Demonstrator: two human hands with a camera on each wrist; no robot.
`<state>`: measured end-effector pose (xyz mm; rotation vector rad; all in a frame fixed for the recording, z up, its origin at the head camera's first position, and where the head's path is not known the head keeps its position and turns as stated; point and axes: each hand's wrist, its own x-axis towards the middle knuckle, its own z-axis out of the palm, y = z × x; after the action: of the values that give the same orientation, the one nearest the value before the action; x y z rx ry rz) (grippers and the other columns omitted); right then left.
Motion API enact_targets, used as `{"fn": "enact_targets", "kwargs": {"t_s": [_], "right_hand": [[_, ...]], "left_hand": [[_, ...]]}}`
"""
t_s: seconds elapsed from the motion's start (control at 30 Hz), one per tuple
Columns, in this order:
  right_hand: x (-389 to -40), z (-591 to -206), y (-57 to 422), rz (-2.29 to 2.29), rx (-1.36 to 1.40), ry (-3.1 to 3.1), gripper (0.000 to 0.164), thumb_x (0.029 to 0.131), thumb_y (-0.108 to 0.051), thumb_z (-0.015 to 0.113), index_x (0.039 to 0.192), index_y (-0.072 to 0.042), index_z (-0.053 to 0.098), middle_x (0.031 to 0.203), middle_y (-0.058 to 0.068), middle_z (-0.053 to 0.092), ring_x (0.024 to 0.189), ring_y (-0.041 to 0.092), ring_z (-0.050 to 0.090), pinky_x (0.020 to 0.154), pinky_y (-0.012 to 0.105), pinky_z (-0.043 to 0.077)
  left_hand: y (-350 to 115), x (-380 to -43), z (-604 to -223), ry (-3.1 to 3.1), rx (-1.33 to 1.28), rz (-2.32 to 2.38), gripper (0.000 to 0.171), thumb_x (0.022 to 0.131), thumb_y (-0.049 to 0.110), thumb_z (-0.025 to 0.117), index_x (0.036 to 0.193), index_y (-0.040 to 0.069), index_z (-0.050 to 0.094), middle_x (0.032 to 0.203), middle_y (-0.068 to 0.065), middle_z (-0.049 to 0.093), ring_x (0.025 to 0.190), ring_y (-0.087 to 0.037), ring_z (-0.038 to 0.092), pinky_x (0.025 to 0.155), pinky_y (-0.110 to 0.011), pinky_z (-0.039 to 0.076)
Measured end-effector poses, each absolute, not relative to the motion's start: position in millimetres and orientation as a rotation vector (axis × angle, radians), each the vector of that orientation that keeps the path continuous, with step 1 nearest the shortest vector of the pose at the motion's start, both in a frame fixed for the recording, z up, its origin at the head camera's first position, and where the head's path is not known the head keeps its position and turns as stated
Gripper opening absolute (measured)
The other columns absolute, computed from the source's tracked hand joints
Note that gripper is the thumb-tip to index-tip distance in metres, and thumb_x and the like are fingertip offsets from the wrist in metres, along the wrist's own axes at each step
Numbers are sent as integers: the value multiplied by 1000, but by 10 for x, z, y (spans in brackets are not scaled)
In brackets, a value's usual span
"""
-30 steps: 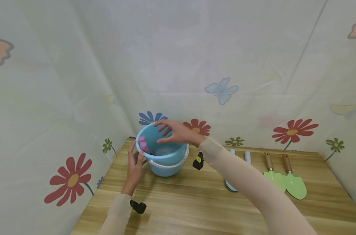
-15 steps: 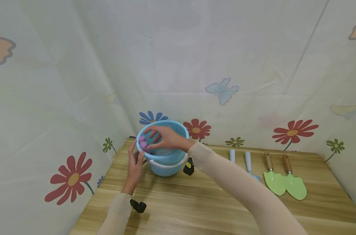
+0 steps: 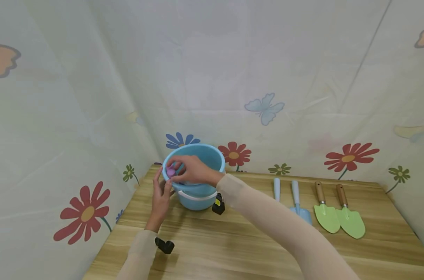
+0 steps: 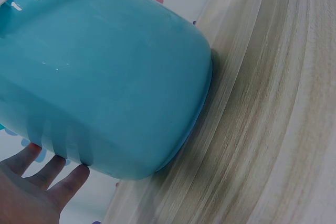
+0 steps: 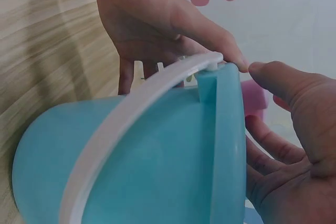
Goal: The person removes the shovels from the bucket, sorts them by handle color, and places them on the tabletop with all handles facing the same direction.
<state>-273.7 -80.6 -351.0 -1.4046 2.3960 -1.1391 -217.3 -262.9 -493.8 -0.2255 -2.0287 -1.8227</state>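
A light blue bucket with a white handle stands upright on the wooden table. Inside its left wall, two purple rounded ends of some handles poke up near the rim. My right hand reaches over the rim, thumb and fingers curled about the purple ends; pink shows between them in the right wrist view. On the outside, my left hand steadies the bucket, its thumb at the rim and its spread, fairly straight fingers against the wall. The lower parts of the purple things are hidden.
Right of the bucket lie a blue trowel, another blue handle whose far part my right sleeve covers, and two green trowels with wooden handles. A flower-patterned cloth hangs behind the table.
My right hand has moved left and down into the bucket, its fingers closing in around the purple ends. My left hand and the bucket stay put.
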Motion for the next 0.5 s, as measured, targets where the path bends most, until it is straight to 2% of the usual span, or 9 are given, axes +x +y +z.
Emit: {"fn": "enact_targets", "kwargs": {"t_s": [0.2, 0.27, 0.5], "right_hand": [[-2709, -3520, -852, -1122, -1408, 2425, 40, 94, -18, 78, 130, -8, 64, 112, 8, 71, 92, 10, 71, 80, 20, 57], [-2702, -3515, -859, -1116, -1410, 2430, 38, 94, -18, 77, 129, -8, 65, 111, 7, 71, 92, 9, 71, 80, 19, 56], [-2713, -3521, -839, -1163, -1421, 2398, 31, 95, -13, 76, 124, -6, 66, 110, 9, 72, 97, 20, 71, 81, 19, 56]], "left_hand": [[-2641, -2178, -4944, -2022, -216, -1825, 61, 112, 25, 44, 164, 21, 14, 155, -16, 42, 140, -30, 44, 99, -59, 49], [-2646, -2180, -4946, -2027, -212, -1821, 61, 112, 25, 44, 164, 22, 14, 155, -15, 43, 140, -29, 45, 99, -56, 51], [-2649, -2188, -4952, -2014, -228, -1828, 59, 111, 22, 44, 164, 28, 17, 154, -15, 44, 137, -26, 47, 95, -40, 55]]}}
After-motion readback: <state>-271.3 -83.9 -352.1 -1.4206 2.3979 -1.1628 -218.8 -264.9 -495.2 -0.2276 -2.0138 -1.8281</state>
